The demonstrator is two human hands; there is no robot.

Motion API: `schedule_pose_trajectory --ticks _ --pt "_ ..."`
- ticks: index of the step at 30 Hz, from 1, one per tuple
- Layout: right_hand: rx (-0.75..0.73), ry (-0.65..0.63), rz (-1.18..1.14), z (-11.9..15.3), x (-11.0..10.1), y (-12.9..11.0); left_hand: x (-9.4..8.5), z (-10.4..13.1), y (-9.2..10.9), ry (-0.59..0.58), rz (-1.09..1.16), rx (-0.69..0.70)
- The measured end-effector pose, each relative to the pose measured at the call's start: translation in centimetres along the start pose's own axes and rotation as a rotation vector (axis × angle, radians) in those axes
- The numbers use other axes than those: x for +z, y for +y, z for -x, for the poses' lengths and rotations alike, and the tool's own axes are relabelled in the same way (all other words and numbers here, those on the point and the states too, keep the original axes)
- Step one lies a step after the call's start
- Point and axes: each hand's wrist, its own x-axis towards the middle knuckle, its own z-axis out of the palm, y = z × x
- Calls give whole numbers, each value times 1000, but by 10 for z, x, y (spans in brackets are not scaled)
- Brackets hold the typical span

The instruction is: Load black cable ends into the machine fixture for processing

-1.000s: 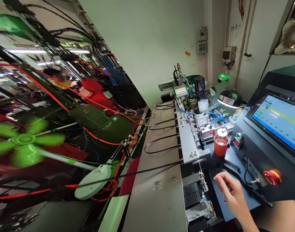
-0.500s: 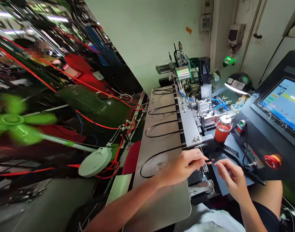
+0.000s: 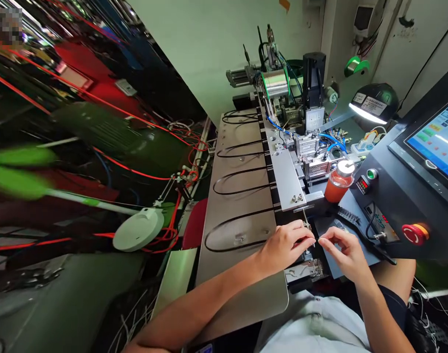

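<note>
In the head view, my left hand (image 3: 290, 245) is closed in a pinch above the near end of the machine's rail. A short bit of thin black cable (image 3: 317, 240) shows between its fingertips and those of my right hand (image 3: 343, 250). My right thumb and forefinger also pinch together, at the cable's tip, so the tip itself is hidden. Just beyond my hands is the metal feed plate (image 3: 288, 184) of the bench machine. Several black cable loops (image 3: 242, 184) lie along the beige worktop (image 3: 224, 267) to the left.
A jar of red-orange liquid (image 3: 336, 186) stands beyond my right hand, near a black brush (image 3: 351, 218). At the right is a control console with a red stop button (image 3: 415, 234) and screen (image 3: 439, 142). A lit lamp (image 3: 374, 103) and solder spool (image 3: 275, 84) stand farther back.
My right hand has moved left to meet the cable end that stuck out from my left fingers, and its fingers have closed there. The whole view has shifted slightly.
</note>
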Motion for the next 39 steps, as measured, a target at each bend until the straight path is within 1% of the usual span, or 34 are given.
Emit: schedule_pose_trajectory --ticks 1,3,5,6,8,9,11,15,16,20,22,25,33,35,39 --pt "-42 56 25 1 3 -1 0 1 2 21 28 -8" --pt "-140 231 77 4 13 -2 2 2 7 71 110 -37" --pt "-217 393 147 7 27 -1 5 3 11 95 201 -77" --pt "-237 446 178 8 33 0 6 4 13 96 240 -98" --pt "-243 494 208 9 41 3 8 5 15 93 291 -134" --pt "-238 494 202 9 43 4 8 5 15 91 301 -143" --pt "-228 452 173 7 41 6 6 5 13 82 278 -148" --pt "-152 314 159 3 25 10 -1 0 5 53 110 -179" --pt "-121 309 164 2 21 11 -2 -1 2 45 65 -200" --pt "-32 361 172 2 12 18 -2 -6 -7 -20 -41 -260" --pt "-14 365 168 3 11 20 -1 -7 -9 -39 -66 -271" --pt "-7 359 160 3 12 22 1 -7 -9 -37 -89 -284" --pt "-14 335 161 2 11 25 -2 -9 -8 -49 -103 -310" --pt "-10 303 163 0 11 27 -1 -10 -8 -55 -113 -317" --pt "18 174 153 -9 14 28 1 -13 -6 -61 -141 -343"
